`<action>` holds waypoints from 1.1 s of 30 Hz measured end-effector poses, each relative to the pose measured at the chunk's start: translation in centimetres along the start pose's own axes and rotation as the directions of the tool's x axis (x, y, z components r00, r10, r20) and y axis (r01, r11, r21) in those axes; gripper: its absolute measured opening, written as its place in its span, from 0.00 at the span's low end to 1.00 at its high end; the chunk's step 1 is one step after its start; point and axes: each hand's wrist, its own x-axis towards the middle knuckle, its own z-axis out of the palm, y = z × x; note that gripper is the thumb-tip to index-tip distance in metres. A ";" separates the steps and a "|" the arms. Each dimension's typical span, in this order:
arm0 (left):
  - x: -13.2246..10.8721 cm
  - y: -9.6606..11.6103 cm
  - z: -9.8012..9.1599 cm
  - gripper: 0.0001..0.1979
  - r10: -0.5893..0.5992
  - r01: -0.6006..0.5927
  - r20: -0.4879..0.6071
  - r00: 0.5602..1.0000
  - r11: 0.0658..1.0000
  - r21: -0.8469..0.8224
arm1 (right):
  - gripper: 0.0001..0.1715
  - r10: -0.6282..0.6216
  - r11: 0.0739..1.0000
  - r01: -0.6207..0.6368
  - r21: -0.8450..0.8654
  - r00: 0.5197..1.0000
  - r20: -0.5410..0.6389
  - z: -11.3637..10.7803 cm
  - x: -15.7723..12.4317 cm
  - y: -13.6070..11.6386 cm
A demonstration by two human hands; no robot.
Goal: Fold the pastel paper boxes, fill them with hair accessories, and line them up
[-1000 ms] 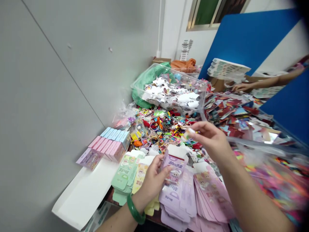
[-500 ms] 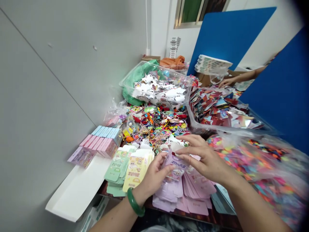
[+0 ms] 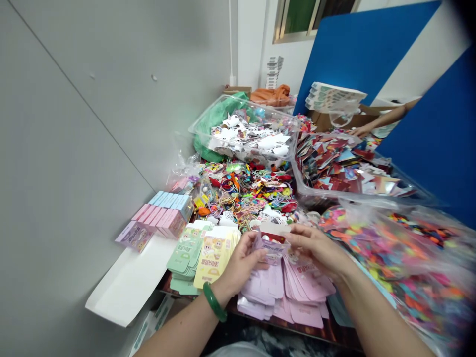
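Note:
My left hand (image 3: 240,265), with a green bangle on the wrist, grips the left side of a small purple carton (image 3: 270,244). My right hand (image 3: 316,246) pinches the carton's right side; its top flap stands open. Both hands hover over fanned stacks of flat purple and pink cartons (image 3: 282,292). Just beyond lies a heap of colourful hair ties (image 3: 249,191).
Flat green and yellow cartons (image 3: 203,250) lie to the left, with a row of finished blue and pink boxes (image 3: 163,215) on white card by the grey wall. Clear bins hold stickers (image 3: 253,136) and cards (image 3: 345,168). Another person's arm (image 3: 379,121) reaches in at the back right.
My right hand came down from the hair ties onto the purple carton, which both hands now hold. The view shifted slightly.

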 end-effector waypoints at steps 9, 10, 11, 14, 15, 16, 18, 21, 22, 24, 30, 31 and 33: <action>-0.4 1.8 -0.5 0.23 -0.009 0.008 -0.035 0.999 1.000 -0.018 | 0.17 -0.031 0.999 0.031 -0.016 0.999 0.017 3.1 1.3 1.0; -0.3 2.0 -0.6 0.23 -0.010 0.010 -0.049 0.999 1.000 -0.014 | 0.16 -0.023 0.999 0.023 -0.032 1.000 0.010 3.3 1.3 0.9; -0.2 2.2 -0.6 0.22 -0.016 0.016 -0.058 0.998 1.000 0.002 | 0.16 -0.021 0.998 0.021 -0.052 1.000 0.004 3.3 1.3 0.8; 0.0 2.5 -0.7 0.20 -0.052 0.053 -0.053 0.997 0.998 0.021 | 0.16 -0.031 0.995 0.034 -0.098 0.999 0.027 3.1 1.0 0.3; 0.1 2.6 -0.7 0.19 -0.060 0.061 -0.045 0.997 0.998 0.006 | 0.18 -0.023 0.996 0.027 -0.087 0.999 0.047 2.9 0.9 0.2; 0.1 2.7 -0.8 0.18 -0.070 0.070 -0.034 0.997 0.997 -0.016 | 0.19 -0.007 0.999 0.010 -0.053 0.998 0.069 2.7 0.6 0.1; 0.1 2.9 -0.9 0.18 -0.097 0.096 -0.015 0.995 0.993 -0.062 | 0.22 0.036 0.998 -0.041 0.050 0.994 0.100 2.2 0.2 0.1; 0.1 3.4 -1.1 0.18 -0.171 0.173 0.028 0.985 0.980 -0.096 | 0.24 0.051 0.986 -0.066 0.151 0.993 0.107 1.9 -0.2 0.2; 0.1 3.6 -1.1 0.18 -0.199 0.203 0.051 0.979 0.975 -0.093 | 0.23 0.047 0.985 -0.064 0.157 0.993 0.108 1.9 -0.2 0.2; 0.2 4.0 -1.0 0.17 -0.206 0.212 0.088 0.975 0.975 -0.072 | 0.23 0.031 0.987 -0.046 0.154 0.994 0.102 2.1 -0.2 0.4; 0.4 4.1 -1.5 0.12 0.169 -0.161 -0.014 0.986 0.961 0.225 | 0.13 -0.425 0.885 0.393 -0.249 0.901 -0.089 2.5 -0.7 1.5; 0.3 4.0 -1.8 0.10 0.244 -0.234 0.004 0.970 0.925 0.298 | 0.11 -0.539 0.796 0.484 -0.365 0.840 -0.064 2.4 -1.0 1.9; 0.1 3.8 -2.2 0.07 0.346 -0.341 0.064 0.936 0.849 0.403 | 0.08 -0.683 0.615 0.596 -0.516 0.730 0.028 2.1 -1.4 2.8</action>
